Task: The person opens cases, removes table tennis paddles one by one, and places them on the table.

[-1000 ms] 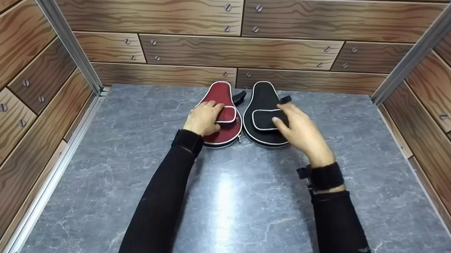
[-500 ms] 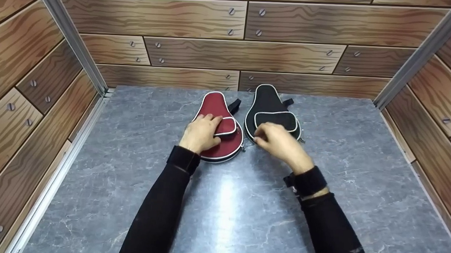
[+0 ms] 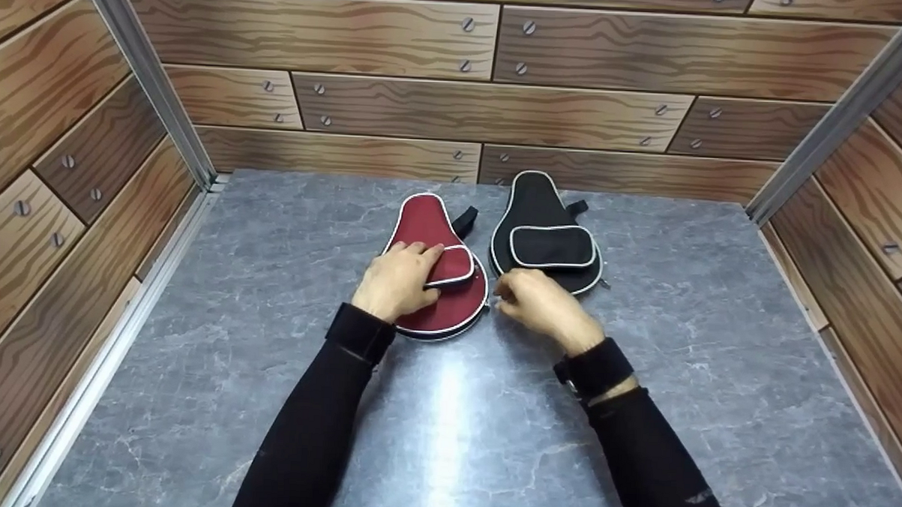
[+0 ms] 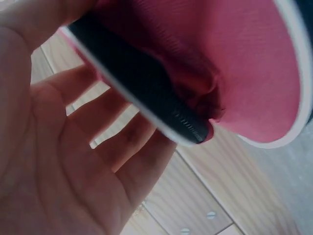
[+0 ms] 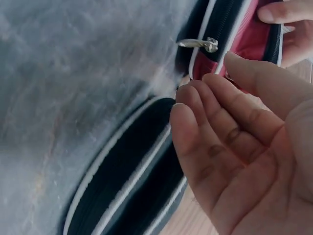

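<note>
Red case [image 3: 420, 219]: flat on the bench [image 3: 271, 236], drawn away from the far edge within the last second. Black case [image 3: 529, 200]: little moved, near that far edge, right of the red. Right hand [image 3: 543, 302]: come from over the black case's pocket to its near side, facing the red rim; fingers loosely bent, nothing held that I can see. My reading: work has settled on the red case. Left hand [image 3: 399, 280]: gripping the red pocket [image 3: 454, 266], thumb at its near side. Zip pull [image 5: 200, 44]: on the red rim, just beside the right fingers, seemingly untouched.
</note>
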The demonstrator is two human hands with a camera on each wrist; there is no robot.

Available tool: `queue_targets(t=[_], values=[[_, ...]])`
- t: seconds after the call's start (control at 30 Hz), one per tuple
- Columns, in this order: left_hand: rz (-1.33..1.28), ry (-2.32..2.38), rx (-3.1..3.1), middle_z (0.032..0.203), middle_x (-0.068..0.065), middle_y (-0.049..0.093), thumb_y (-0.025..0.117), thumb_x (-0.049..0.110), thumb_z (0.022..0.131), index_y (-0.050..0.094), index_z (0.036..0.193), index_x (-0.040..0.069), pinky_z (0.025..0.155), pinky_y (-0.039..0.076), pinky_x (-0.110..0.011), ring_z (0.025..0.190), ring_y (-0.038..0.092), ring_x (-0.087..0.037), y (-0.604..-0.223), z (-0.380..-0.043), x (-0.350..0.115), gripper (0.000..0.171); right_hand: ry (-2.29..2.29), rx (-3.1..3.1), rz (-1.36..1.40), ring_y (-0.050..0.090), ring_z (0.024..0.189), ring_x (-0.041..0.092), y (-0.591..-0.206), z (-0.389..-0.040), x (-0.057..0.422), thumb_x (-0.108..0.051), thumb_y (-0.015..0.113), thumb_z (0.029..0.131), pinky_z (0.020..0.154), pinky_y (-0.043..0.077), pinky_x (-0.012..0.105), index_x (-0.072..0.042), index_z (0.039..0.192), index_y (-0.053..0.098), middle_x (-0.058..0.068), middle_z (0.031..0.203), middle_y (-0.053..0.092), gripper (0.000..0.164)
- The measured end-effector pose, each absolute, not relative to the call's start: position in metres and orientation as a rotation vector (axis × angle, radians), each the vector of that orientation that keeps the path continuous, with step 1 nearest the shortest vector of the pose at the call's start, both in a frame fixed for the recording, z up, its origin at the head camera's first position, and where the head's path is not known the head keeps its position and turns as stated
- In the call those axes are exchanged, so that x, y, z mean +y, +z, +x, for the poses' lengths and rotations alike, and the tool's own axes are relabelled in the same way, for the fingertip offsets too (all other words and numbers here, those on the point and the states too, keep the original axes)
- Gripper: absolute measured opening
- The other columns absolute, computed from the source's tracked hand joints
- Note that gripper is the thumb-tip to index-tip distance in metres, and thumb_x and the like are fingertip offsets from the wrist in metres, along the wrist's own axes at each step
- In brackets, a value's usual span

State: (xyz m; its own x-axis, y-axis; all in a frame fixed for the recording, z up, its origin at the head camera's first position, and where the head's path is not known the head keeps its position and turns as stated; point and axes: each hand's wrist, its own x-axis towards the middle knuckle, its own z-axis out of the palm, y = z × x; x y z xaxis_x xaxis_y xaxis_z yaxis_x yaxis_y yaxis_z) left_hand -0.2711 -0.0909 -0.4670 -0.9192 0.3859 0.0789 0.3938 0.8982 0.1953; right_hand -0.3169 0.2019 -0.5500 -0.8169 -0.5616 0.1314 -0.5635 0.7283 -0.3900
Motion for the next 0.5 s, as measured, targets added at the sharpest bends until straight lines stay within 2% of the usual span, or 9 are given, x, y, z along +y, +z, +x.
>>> queue_targets(t=[0.07, 0.13, 0.23, 0.37, 0.5], values=[[-0.627, -0.313, -3.037, 0.16, -0.023, 0.073, 0.088, 0.029, 0.1, 0.063, 0.168, 0.006, 0.12, 0.063, -0.065, 0.147, 0.068, -0.049, -0.464, -0.269, -0.092, 0.077, 0.667, -2.927, 0.984, 0.078, 0.094, 0.023, -0.547, -0.314, 0.198, -0.016, 0.088, 0.098, 0.09, 0.067, 0.047, -0.009, 0.108, 0.087, 0.006, 0.101, 0.085, 0.012], [-0.632, -0.299, -3.047, 0.159, -0.023, 0.073, 0.088, 0.031, 0.1, 0.063, 0.167, 0.006, 0.12, 0.062, -0.065, 0.147, 0.068, -0.05, -0.462, -0.268, -0.092, 0.076, 0.667, -2.971, 0.995, 0.077, 0.092, 0.024, -0.528, -0.301, 0.19, -0.011, 0.087, 0.098, 0.089, 0.067, 0.047, -0.007, 0.105, 0.086, 0.007, 0.098, 0.085, 0.008], [-0.636, -0.277, -3.053, 0.157, -0.023, 0.075, 0.089, 0.034, 0.099, 0.065, 0.166, 0.007, 0.119, 0.063, -0.064, 0.145, 0.069, -0.05, -0.461, -0.265, -0.091, 0.076, 0.655, -2.965, 1.021, 0.071, 0.082, 0.019, -0.527, -0.298, 0.19, -0.011, 0.087, 0.097, 0.078, 0.063, 0.043, -0.01, 0.098, 0.085, 0.002, 0.09, 0.082, 0.002], [-0.658, -0.254, -3.041, 0.152, -0.021, 0.078, 0.091, 0.039, 0.098, 0.068, 0.164, 0.01, 0.114, 0.065, -0.064, 0.14, 0.072, -0.048, -0.46, -0.264, -0.089, 0.076, 0.576, -3.046, 0.927, 0.067, 0.079, 0.023, -0.501, -0.279, 0.181, -0.011, 0.087, 0.097, 0.076, 0.061, 0.051, -0.01, 0.091, 0.083, 0.005, 0.085, 0.079, 0.007], [-0.694, -0.234, -3.021, 0.145, -0.019, 0.082, 0.093, 0.042, 0.097, 0.071, 0.16, 0.012, 0.109, 0.067, -0.063, 0.135, 0.076, -0.047, -0.459, -0.264, -0.086, 0.073, 0.481, -3.12, 0.82, 0.073, 0.087, 0.03, -0.486, -0.266, 0.176, -0.011, 0.089, 0.098, 0.085, 0.064, 0.059, -0.007, 0.094, 0.082, 0.012, 0.093, 0.082, 0.008]])
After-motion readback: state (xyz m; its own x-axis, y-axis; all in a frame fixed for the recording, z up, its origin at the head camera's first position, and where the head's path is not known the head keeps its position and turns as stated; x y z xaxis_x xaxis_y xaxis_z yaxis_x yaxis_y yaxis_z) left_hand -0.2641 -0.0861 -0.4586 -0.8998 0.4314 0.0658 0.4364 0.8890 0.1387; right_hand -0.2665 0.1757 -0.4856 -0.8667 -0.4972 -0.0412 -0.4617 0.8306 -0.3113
